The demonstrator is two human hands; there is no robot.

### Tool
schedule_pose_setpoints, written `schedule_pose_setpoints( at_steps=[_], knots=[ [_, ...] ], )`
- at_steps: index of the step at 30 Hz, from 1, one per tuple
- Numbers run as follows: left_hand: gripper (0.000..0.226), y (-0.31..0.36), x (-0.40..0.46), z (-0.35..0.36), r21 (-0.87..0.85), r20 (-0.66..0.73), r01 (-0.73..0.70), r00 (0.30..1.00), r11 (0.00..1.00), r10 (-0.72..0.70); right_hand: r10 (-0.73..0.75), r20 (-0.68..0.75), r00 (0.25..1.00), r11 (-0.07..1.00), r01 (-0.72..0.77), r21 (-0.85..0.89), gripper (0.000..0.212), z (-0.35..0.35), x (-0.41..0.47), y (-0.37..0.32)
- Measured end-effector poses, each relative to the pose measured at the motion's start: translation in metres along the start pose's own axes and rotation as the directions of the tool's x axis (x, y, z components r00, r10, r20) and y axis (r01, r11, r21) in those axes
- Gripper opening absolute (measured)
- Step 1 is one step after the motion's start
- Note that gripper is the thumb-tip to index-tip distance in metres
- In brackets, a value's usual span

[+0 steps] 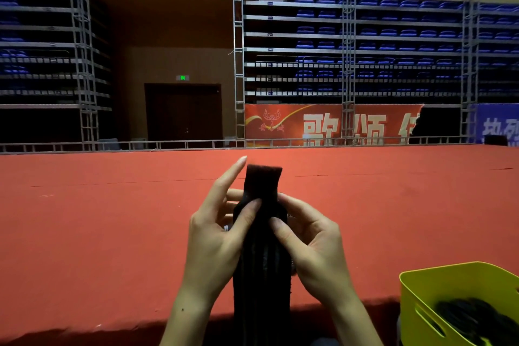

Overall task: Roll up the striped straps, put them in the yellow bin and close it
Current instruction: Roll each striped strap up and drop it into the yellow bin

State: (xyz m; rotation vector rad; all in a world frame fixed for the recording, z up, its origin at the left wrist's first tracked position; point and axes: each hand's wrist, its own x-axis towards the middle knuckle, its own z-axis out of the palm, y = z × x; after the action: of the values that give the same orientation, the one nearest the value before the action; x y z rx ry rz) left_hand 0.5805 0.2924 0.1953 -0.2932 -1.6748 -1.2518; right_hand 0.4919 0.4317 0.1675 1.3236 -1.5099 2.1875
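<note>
I hold a dark striped strap (262,267) upright in front of me; its lower length hangs down out of the frame. My left hand (216,236) pinches the strap from the left with thumb and fingers, its forefinger stretched upward beside the top end. My right hand (311,244) pinches the strap's right side with thumb and fingertips near the narrow part. The yellow bin (421,289) stands at the lower right, open, with dark straps (474,317) lying inside. No lid is visible.
A red carpeted stage (112,219) spreads ahead, its front edge just below my wrists. Metal truss frames (84,64), a low rail and blue stadium seats (393,36) stand behind it. A red banner (323,125) hangs at the back.
</note>
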Motion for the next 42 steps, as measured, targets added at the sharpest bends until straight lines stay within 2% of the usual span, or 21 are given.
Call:
schedule_pose_setpoints(
  at_steps=[4,7,12,16,21,24,28,30,32,35,37,40,42],
  knots=[
    [0.054,0.002,-0.002,0.0,0.013,-0.072,-0.014,0.997,1.0,0.015,0.014,-0.052,0.999,1.0,-0.015,-0.009,0.041,-0.001,0.0,0.001],
    [0.061,0.005,-0.002,-0.003,-0.018,-0.052,0.025,0.998,1.0,-0.026,0.041,-0.108,0.993,0.999,-0.04,0.012,0.049,-0.006,0.003,-0.002],
    [0.078,0.003,0.0,0.0,0.018,0.077,0.111,0.991,0.994,-0.112,-0.002,-0.088,0.996,1.0,-0.001,-0.028,0.051,-0.005,0.011,-0.01],
    [0.079,0.003,0.001,0.0,0.004,0.042,0.116,0.992,0.993,-0.116,-0.017,-0.054,0.998,0.996,0.012,-0.091,0.051,-0.006,0.014,-0.01],
    [0.08,0.004,0.001,-0.002,-0.092,-0.012,0.125,0.992,0.988,-0.127,0.012,0.041,0.999,0.998,-0.009,-0.064,0.052,-0.007,0.01,-0.012],
    [0.076,0.002,0.004,-0.004,-0.122,-0.019,0.135,0.99,0.983,-0.138,0.01,0.046,0.999,0.999,-0.008,-0.043,0.046,-0.004,0.01,-0.01],
    [0.074,-0.002,0.004,-0.007,-0.06,-0.039,0.167,0.985,0.984,-0.169,-0.032,0.012,0.999,0.998,0.032,-0.052,0.041,0.0,0.009,-0.01],
    [0.075,-0.005,0.004,-0.008,-0.048,-0.012,0.22,0.975,0.974,-0.22,-0.042,0.005,0.999,0.998,0.042,-0.056,0.047,0.0,0.008,-0.01],
    [0.073,-0.006,0.002,-0.008,-0.119,0.061,0.261,0.965,0.958,-0.255,-0.02,0.027,0.999,1.0,0.021,-0.022,0.064,0.0,0.008,-0.01],
    [0.072,-0.002,0.001,-0.007,-0.179,0.097,0.242,0.969,0.954,-0.228,0.054,0.012,0.999,0.996,-0.054,0.068,0.083,0.0,0.008,-0.01],
    [0.071,-0.001,0.0,-0.006,-0.159,0.103,0.224,0.972,0.962,-0.209,0.099,-0.045,0.994,0.993,-0.096,0.072,0.077,-0.001,0.009,-0.012],
    [0.061,-0.002,0.0,-0.006,-0.134,0.102,0.214,0.974,0.968,-0.202,0.055,0.001,0.998,0.998,-0.055,-0.002,0.037,-0.004,0.011,-0.013],
    [0.047,0.0,0.0,-0.006,-0.123,0.128,0.211,0.972,0.97,-0.195,0.039,0.04,0.998,0.999,-0.04,0.007,0.022,-0.005,0.011,-0.014]
  ],
)
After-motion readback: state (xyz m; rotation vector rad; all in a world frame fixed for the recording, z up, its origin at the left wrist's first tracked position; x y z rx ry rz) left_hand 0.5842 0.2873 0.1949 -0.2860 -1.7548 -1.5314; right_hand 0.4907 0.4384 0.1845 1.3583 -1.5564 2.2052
